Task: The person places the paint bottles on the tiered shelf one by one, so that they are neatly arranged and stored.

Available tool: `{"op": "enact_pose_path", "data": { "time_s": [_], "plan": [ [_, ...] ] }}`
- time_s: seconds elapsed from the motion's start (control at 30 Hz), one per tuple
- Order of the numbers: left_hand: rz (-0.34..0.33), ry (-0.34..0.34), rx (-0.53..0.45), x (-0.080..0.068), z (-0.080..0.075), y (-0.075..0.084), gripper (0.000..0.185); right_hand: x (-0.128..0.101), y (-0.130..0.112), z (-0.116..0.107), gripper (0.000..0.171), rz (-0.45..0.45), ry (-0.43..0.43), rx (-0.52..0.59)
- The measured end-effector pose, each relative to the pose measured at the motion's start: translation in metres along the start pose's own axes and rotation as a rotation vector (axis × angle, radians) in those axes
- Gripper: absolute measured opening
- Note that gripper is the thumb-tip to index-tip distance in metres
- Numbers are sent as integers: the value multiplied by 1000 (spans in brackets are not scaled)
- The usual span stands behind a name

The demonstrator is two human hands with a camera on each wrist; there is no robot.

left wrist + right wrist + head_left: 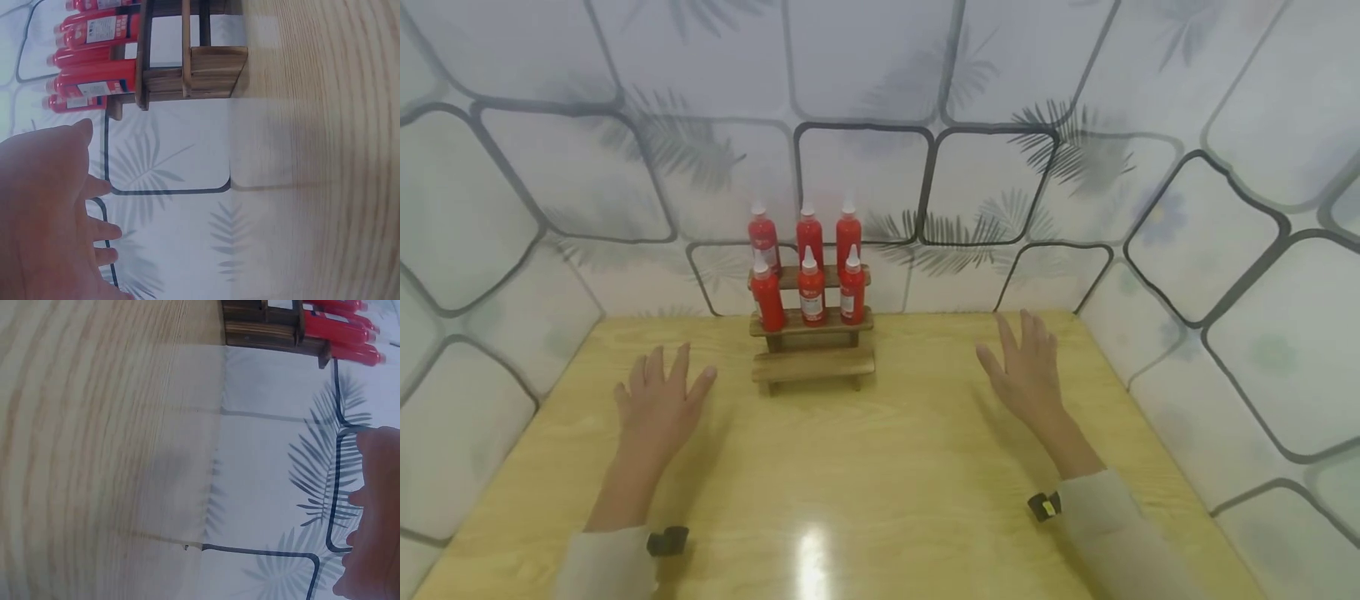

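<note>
A small three-step wooden rack (814, 364) stands toward the back of the table. Several red bottles (812, 292) with white pointed caps stand upright on its middle and top steps; its lowest step is bare. To the left of the rack, my left hand (658, 408) hovers with fingers spread, holding nothing. On the other side, farther from the rack, my right hand (1026, 371) is held out with its fingers extended and nothing in it. The left wrist view shows the rack's wooden side (215, 69) beyond my thumb. Neither hand touches the rack or bottles.
The light wood table (880, 467) reaches back to a patterned wall (865, 183) with dark outlines and leaf prints. More patterned wall encloses the left and right sides. Each wrist carries a small black device (667, 541) near the sleeve cuff.
</note>
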State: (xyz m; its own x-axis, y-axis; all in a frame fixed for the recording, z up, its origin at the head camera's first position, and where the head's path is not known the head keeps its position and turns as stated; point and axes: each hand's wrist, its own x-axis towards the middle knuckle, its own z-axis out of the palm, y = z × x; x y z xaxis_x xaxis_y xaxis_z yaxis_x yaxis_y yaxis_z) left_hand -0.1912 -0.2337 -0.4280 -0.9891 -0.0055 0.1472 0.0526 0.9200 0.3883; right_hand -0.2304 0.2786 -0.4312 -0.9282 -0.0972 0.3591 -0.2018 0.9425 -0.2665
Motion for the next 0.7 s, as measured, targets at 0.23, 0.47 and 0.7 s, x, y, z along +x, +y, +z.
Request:
{"op": "enact_pose_path", "data": {
  "time_s": [0.23,0.47,0.7],
  "plan": [
    [-1,-29,52,-10,-2,-3,81,-10,-2,3,79,49,-85,-67],
    [-8,-63,87,-18,-3,0,83,-16,-4,8,85,82,-123,-113],
    [-25,-95,102,-23,-4,-2,83,-16,-14,9,88,105,-198,-113]
  ]
}}
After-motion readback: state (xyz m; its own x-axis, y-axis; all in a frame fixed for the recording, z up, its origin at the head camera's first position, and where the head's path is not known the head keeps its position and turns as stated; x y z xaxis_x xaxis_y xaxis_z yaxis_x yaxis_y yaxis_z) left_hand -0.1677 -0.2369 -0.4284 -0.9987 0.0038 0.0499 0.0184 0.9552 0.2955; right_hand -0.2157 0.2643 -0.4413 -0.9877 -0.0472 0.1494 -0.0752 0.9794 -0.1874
